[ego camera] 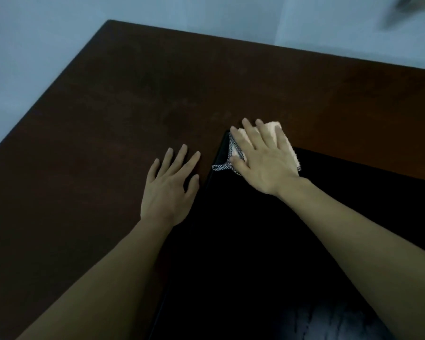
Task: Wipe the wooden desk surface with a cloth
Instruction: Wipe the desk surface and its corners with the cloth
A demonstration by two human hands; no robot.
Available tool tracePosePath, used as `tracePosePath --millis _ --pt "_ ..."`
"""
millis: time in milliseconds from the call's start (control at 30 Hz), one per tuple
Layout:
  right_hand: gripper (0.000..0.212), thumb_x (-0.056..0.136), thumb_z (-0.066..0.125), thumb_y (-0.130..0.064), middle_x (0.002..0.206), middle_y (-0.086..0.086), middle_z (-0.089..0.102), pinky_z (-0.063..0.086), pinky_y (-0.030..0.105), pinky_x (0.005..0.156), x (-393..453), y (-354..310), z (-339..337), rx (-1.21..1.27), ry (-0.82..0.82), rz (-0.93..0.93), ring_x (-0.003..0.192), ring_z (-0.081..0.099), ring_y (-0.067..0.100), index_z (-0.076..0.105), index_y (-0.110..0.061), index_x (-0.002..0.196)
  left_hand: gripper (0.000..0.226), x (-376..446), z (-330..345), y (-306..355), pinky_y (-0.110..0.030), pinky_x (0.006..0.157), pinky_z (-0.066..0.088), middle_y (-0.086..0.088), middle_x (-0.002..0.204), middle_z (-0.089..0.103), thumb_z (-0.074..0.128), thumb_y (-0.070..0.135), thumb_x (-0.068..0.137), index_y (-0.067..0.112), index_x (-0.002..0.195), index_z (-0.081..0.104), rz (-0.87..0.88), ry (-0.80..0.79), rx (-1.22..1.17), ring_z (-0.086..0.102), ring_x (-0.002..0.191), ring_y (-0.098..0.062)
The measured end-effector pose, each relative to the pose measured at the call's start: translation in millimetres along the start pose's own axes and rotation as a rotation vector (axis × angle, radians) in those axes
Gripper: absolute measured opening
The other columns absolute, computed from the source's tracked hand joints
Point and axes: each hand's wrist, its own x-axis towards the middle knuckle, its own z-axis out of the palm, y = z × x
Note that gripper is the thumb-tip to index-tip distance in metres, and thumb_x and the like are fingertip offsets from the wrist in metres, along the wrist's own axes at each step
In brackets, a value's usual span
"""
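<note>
So the cloth (pixel 268 141) is pinned flat under the right hand (pixel 263 160), fingers straight and spread across it, nothing curled or pinched. It's a pale peach cloth with a checkered mesh edge that can be seen sticking out on the thumb side of that hand. Under the palm, the cloth is sat right on the far corner of a black mat (pixel 292 229), with its fingertip end reaching onto the bare wooden desk (pixel 108 119).

The left hand (pixel 169 185) is laid flat on the desk too, fingers straight and fanned out, nothing held. It's just beside the mat's edge, a short gap away from the pressing hand's thumb side. A pale wall (pixel 35 33) is seen beyond the fingertips.
</note>
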Motion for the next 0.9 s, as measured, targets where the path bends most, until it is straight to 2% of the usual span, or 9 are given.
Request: tracePosePath --millis 100,233,300,400,533,600,700,800,900 --pt "0.067 0.104 0.01 -0.058 0.171 0.0 -0.015 -0.011 0.057 0.123 -30 -14 8 -0.028 -0.014 -0.041 0.156 -0.018 0.027 -0.013 -0.031 0.161 0.055 0 -2 3 -0.038 0.127 0.0 0.013 0.168 0.001 0.021 0.047 0.105 0.043 0.159 0.013 -0.008 -0.023 0.011 -0.007 0.155 -0.011" --pt "0.066 0.104 0.021 -0.054 0.17 0.008 0.017 0.007 0.06 0.123 -102 -36 30 -0.053 -0.005 -0.269 0.155 0.015 0.035 0.018 -0.025 0.163 0.055 0 -3 4 -0.039 0.127 0.001 0.012 0.169 0.001 0.022 0.046 0.105 0.042 0.159 0.012 -0.001 -0.036 0.0 -0.007 0.155 -0.011" --pt "0.063 0.107 0.025 -0.054 0.17 0.004 0.018 0.009 0.057 0.123 -121 -32 37 -0.024 -0.03 -0.364 0.156 0.018 0.032 0.023 -0.025 0.163 0.055 -1 -2 4 -0.039 0.127 0.001 0.012 0.169 0.003 0.023 0.046 0.105 0.042 0.16 0.013 -0.008 -0.012 0.002 -0.006 0.155 -0.011" --pt "0.068 0.103 0.023 -0.062 0.172 0.003 0.008 -0.003 0.054 0.123 -96 -11 30 -0.044 -0.02 -0.385 0.157 0.008 0.032 0.013 -0.03 0.163 0.056 1 -1 2 -0.037 0.127 -0.001 0.014 0.168 0.001 0.021 0.047 0.104 0.043 0.159 0.012 -0.014 -0.015 -0.001 -0.007 0.155 -0.009" --pt "0.075 0.099 0.011 -0.069 0.168 0.004 -0.026 -0.017 0.051 0.122 -35 -7 15 -0.044 -0.001 -0.116 0.154 -0.025 0.026 -0.015 -0.034 0.16 0.055 1 1 2 -0.037 0.127 -0.001 0.015 0.168 0.002 0.023 0.046 0.105 0.044 0.159 0.013 -0.013 -0.005 -0.016 -0.007 0.155 -0.008" --pt "0.075 0.102 0.015 -0.065 0.166 0.004 -0.03 -0.02 0.051 0.121 -24 -22 11 -0.026 -0.027 -0.062 0.152 -0.031 0.025 -0.017 -0.031 0.16 0.055 1 1 2 -0.036 0.126 -0.002 0.014 0.168 0.005 0.025 0.045 0.105 0.042 0.159 0.017 -0.008 0.018 -0.03 -0.005 0.155 -0.008" --pt "0.074 0.104 0.018 -0.06 0.17 0.008 -0.019 -0.019 0.052 0.12 -44 -46 16 -0.038 -0.023 -0.128 0.154 -0.023 0.03 -0.011 -0.024 0.162 0.053 2 0 1 -0.032 0.125 -0.001 0.012 0.168 0.01 0.029 0.04 0.106 0.038 0.159 0.023 -0.011 0.038 -0.123 0.0 0.155 -0.007" --pt "0.073 0.103 0.029 -0.057 0.171 0.013 0.008 -0.002 0.058 0.125 -98 -62 36 -0.036 0.046 -0.329 0.157 0.0 0.036 0.014 -0.021 0.163 0.048 -1 -4 0 -0.029 0.123 0.01 0.01 0.166 0.021 0.04 0.029 0.107 0.032 0.155 0.036 -0.07 0.134 -0.372 0.008 0.154 -0.005" --pt "0.066 0.108 0.03 -0.056 0.17 0.008 0.015 0.01 0.056 0.124 -138 -58 51 0.038 0.06 -0.531 0.158 0.009 0.03 0.023 -0.02 0.163 0.048 -6 -13 -8 -0.03 0.121 0.019 0.013 0.165 0.024 0.043 0.024 0.106 0.031 0.154 0.039 -0.057 0.132 -0.431 0.01 0.153 -0.003"
